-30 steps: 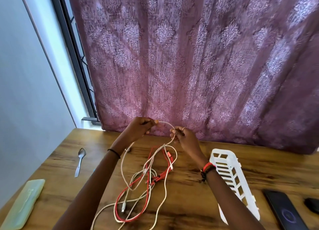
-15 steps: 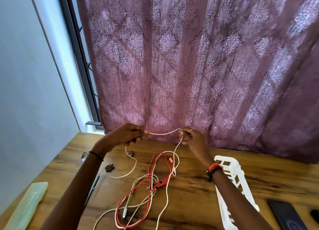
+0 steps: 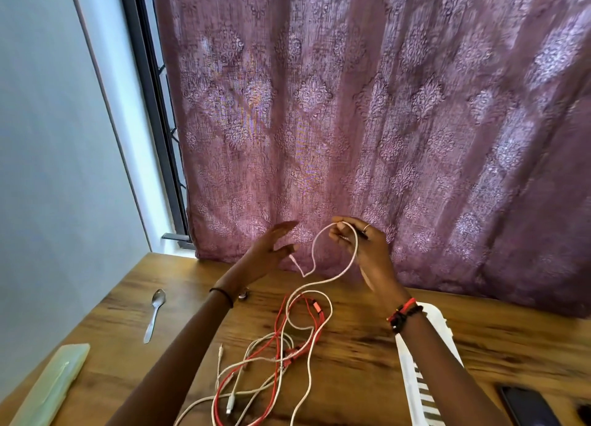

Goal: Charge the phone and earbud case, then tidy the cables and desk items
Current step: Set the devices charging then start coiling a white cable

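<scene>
While held clear of the worktop (image 3: 479, 339), pinched at the crest of one loop between thumb and fingers of the right hand (image 3: 364, 246): white cable (image 3: 313, 249). Grip of the right hand closed on that crest. Grip of the left hand (image 3: 270, 249) open, fingers spread and nearly straight, holding nothing.

Free tip of the white cable just beside the left fingertips, to their right and slightly below, apparently not touching. Left hand therefore nearer the tip, right hand nearer the loop. Long run of the cable near vertical: down from the right hand, through an S-bend, into the heap on the worktop between the two forearms. In that heap, wound loosely with a red cable (image 3: 320, 328) and further white strands; number of separate cables not to be told.

Thin, pale and limp, with a sharp kink below the tip; likely to sag and slip unless caught close to the end. Step in hand, by judgement: drawing one cable out of the tangle, the tip to be taken by the left hand.

Phone (image 3: 527, 406) flat at the lower right edge, no cable seen running to it. Also shown: white slotted basket (image 3: 415, 384) under the right forearm, spoon (image 3: 155, 313) and pale green case (image 3: 51, 384) at the left.
</scene>
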`<state>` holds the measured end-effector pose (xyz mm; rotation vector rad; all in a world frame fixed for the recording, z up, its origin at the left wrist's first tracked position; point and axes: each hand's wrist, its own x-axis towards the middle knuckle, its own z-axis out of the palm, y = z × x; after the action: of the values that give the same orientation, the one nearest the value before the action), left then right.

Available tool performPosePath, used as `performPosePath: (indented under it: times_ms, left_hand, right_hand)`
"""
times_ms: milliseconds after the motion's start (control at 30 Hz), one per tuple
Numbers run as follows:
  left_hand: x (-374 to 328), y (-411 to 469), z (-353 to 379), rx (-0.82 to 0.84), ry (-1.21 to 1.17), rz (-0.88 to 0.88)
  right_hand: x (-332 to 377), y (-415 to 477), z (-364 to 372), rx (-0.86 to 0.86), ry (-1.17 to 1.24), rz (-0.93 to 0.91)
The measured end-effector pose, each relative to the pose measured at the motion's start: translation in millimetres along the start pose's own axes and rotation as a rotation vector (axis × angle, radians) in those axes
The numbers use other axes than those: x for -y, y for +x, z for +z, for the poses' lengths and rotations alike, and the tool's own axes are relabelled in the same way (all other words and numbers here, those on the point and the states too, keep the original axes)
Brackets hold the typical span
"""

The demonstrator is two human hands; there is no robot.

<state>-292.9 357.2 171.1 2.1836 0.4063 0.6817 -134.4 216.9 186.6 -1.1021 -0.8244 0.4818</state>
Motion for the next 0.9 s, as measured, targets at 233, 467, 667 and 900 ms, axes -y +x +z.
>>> performPosePath:
  times_ms: [233, 467, 667, 900]
  left_hand:
    - [-5, 26, 17, 0.147, -0.049, -0.100]
    - [-26, 22, 31, 0.132, -0.254, 0.003]
    - [-32, 26, 46, 0.150, -0.318, -0.006]
    - [-17, 26, 22, 0.072, -0.246, -0.019]
  right_hand:
    - [18, 2, 2, 0.006, 0.206, 0.013]
    - [18, 1, -13, -0.059, 0.306, 0.041]
    - [22, 1, -12, -0.031, 0.347, 0.028]
    - [16, 5, -46, -0.066, 0.133, 0.091]
